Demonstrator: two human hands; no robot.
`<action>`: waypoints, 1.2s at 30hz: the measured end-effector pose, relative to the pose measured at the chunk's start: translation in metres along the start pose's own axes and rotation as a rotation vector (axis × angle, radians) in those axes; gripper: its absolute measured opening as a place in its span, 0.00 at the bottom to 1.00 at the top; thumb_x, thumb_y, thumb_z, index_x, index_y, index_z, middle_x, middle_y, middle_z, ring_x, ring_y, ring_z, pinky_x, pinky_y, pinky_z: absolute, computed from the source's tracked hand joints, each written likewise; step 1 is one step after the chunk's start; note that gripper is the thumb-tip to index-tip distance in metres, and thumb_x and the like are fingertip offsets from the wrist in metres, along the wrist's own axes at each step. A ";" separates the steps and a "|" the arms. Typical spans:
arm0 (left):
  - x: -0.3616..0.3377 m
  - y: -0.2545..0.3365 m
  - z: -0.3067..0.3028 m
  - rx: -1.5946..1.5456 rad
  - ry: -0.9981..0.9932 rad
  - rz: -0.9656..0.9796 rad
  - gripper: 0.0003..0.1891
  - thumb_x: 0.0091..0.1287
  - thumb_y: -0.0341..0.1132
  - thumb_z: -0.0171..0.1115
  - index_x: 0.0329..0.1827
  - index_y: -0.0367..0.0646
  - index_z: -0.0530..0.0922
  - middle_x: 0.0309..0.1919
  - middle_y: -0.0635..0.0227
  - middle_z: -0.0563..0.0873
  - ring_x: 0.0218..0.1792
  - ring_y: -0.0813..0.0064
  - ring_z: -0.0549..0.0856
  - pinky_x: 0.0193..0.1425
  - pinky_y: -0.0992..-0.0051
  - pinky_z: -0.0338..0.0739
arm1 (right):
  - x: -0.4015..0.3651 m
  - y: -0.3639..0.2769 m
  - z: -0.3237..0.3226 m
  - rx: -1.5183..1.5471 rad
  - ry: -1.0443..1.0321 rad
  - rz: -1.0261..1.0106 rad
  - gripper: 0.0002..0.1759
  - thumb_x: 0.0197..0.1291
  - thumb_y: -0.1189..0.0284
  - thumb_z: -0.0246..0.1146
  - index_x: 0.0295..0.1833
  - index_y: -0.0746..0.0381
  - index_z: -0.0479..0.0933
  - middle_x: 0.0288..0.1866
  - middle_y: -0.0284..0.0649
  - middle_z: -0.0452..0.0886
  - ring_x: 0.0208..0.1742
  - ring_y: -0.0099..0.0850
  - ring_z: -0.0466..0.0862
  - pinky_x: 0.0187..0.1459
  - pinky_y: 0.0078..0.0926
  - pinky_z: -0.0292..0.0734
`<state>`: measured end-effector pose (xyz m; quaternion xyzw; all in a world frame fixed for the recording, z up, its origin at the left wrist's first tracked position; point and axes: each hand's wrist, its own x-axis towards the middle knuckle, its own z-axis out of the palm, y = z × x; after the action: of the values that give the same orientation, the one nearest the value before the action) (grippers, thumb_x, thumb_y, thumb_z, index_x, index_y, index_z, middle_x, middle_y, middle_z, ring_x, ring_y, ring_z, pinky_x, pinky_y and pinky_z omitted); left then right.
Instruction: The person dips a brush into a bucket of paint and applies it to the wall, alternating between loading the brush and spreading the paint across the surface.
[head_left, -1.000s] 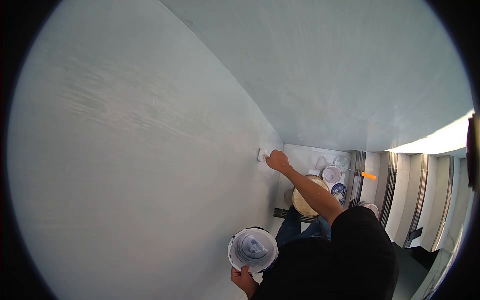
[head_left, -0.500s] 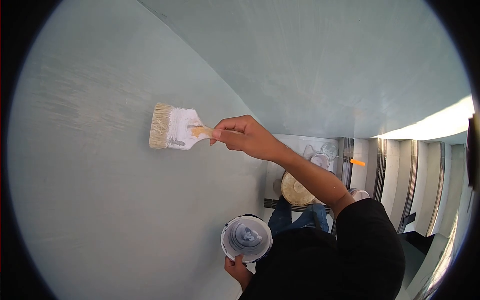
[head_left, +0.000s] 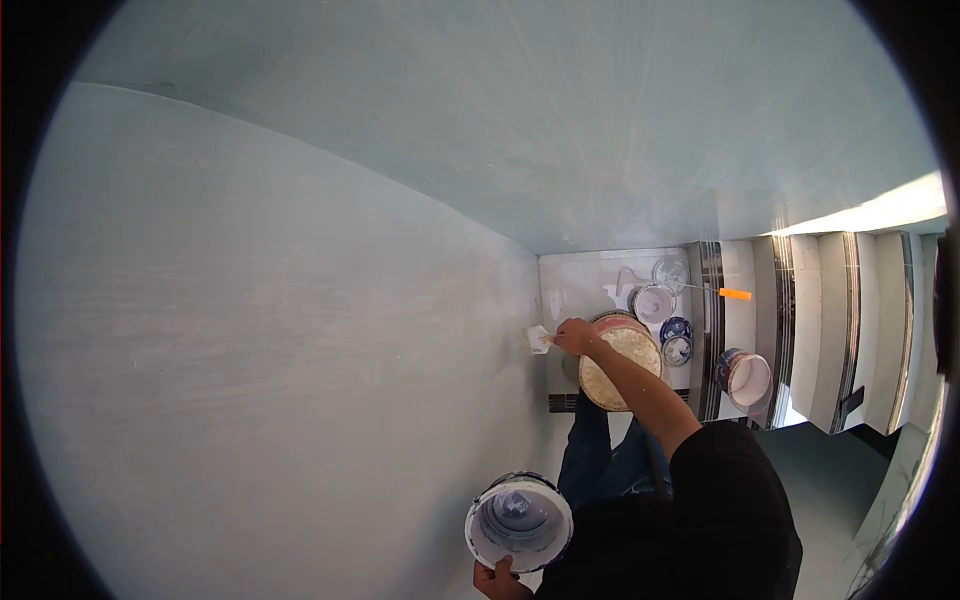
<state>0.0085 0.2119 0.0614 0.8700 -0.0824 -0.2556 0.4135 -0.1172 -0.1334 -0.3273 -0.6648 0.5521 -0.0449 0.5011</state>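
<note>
Head view, my right hand (head_left: 578,337) closed round the brush (head_left: 538,340) low on the wall (head_left: 300,350), my left hand (head_left: 497,580) gripping the paint bucket (head_left: 519,521)

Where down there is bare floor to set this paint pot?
Bare landing floor lies in the corner between the wall and the white bucket, above the right hand with the brush. The stair treads right of the blue-rimmed bucket look bare too. Crowded: the big tan bucket, white bucket and lids cluster mid-landing. The left hand holds the paint pot.
</note>
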 end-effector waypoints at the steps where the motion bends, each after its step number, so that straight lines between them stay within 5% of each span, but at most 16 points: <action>1: 0.003 0.000 0.008 0.017 -0.001 0.001 0.12 0.60 0.22 0.61 0.47 0.36 0.82 0.28 0.75 0.79 0.22 0.86 0.67 0.23 0.76 0.61 | 0.007 0.005 -0.001 -0.008 0.023 0.077 0.23 0.62 0.55 0.62 0.46 0.64 0.85 0.42 0.53 0.86 0.49 0.47 0.86 0.51 0.41 0.81; 7: 0.022 0.001 0.033 0.142 -0.036 -0.067 0.10 0.59 0.21 0.60 0.44 0.35 0.80 0.26 0.76 0.76 0.20 0.86 0.63 0.23 0.75 0.56 | 0.068 0.027 -0.003 -0.022 0.104 0.297 0.21 0.62 0.57 0.61 0.44 0.65 0.83 0.46 0.54 0.86 0.52 0.50 0.86 0.51 0.46 0.82; 11: 0.022 0.005 0.027 0.215 -0.036 -0.069 0.11 0.61 0.22 0.58 0.46 0.34 0.80 0.26 0.75 0.76 0.20 0.85 0.63 0.23 0.75 0.55 | 0.061 -0.051 -0.007 0.043 0.172 0.043 0.19 0.61 0.58 0.62 0.38 0.66 0.83 0.40 0.52 0.86 0.44 0.50 0.87 0.47 0.45 0.83; 19: 0.018 0.012 0.038 0.166 0.012 -0.094 0.18 0.60 0.23 0.58 0.55 0.31 0.80 0.33 0.69 0.81 0.25 0.81 0.68 0.28 0.73 0.61 | -0.118 -0.176 -0.118 0.349 0.346 -0.339 0.13 0.62 0.67 0.65 0.28 0.63 0.81 0.19 0.49 0.79 0.22 0.51 0.79 0.28 0.46 0.76; 25: 0.013 0.023 0.051 0.181 0.009 -0.114 0.18 0.58 0.22 0.59 0.53 0.31 0.80 0.34 0.69 0.80 0.26 0.81 0.71 0.28 0.74 0.62 | -0.199 -0.245 -0.185 0.758 0.066 -0.610 0.12 0.66 0.68 0.63 0.32 0.64 0.80 0.15 0.44 0.74 0.16 0.44 0.74 0.21 0.37 0.67; 28: 0.018 0.008 0.046 0.221 -0.032 -0.110 0.18 0.57 0.23 0.59 0.52 0.32 0.80 0.33 0.69 0.80 0.25 0.82 0.69 0.26 0.74 0.61 | -0.213 -0.263 -0.188 0.987 -0.042 -0.912 0.11 0.67 0.67 0.65 0.45 0.64 0.83 0.20 0.42 0.78 0.18 0.37 0.78 0.22 0.30 0.69; 29: 0.018 0.005 0.044 0.226 -0.045 -0.102 0.18 0.57 0.23 0.59 0.52 0.32 0.80 0.33 0.70 0.80 0.24 0.82 0.68 0.26 0.74 0.60 | -0.210 -0.264 -0.189 0.994 -0.089 -0.881 0.12 0.67 0.66 0.66 0.45 0.64 0.83 0.21 0.42 0.79 0.18 0.37 0.77 0.22 0.30 0.69; 32: 0.015 -0.002 0.046 0.008 -0.035 -0.017 0.22 0.49 0.22 0.59 0.51 0.28 0.80 0.42 0.56 0.86 0.39 0.68 0.86 0.44 0.72 0.80 | -0.176 -0.253 -0.176 0.988 -0.151 -0.774 0.14 0.69 0.63 0.65 0.47 0.64 0.84 0.22 0.42 0.80 0.18 0.31 0.74 0.23 0.26 0.68; 34: 0.015 -0.008 0.041 0.002 -0.068 -0.008 0.24 0.48 0.22 0.58 0.53 0.27 0.79 0.44 0.54 0.86 0.43 0.65 0.86 0.49 0.68 0.80 | -0.134 -0.223 -0.143 0.983 -0.065 -0.644 0.16 0.69 0.62 0.65 0.48 0.64 0.85 0.24 0.40 0.82 0.21 0.24 0.74 0.25 0.26 0.68; 36: 0.018 -0.012 0.034 0.019 -0.086 -0.008 0.25 0.47 0.22 0.58 0.53 0.27 0.79 0.45 0.53 0.86 0.45 0.63 0.86 0.52 0.65 0.80 | -0.095 -0.175 -0.112 0.894 -0.108 -0.510 0.17 0.68 0.60 0.65 0.47 0.64 0.86 0.32 0.45 0.86 0.29 0.30 0.82 0.37 0.28 0.77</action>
<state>0.0062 0.1902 0.0278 0.8624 -0.0990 -0.2938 0.4001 -0.1022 -0.1483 -0.1002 -0.5007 0.2729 -0.3628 0.7370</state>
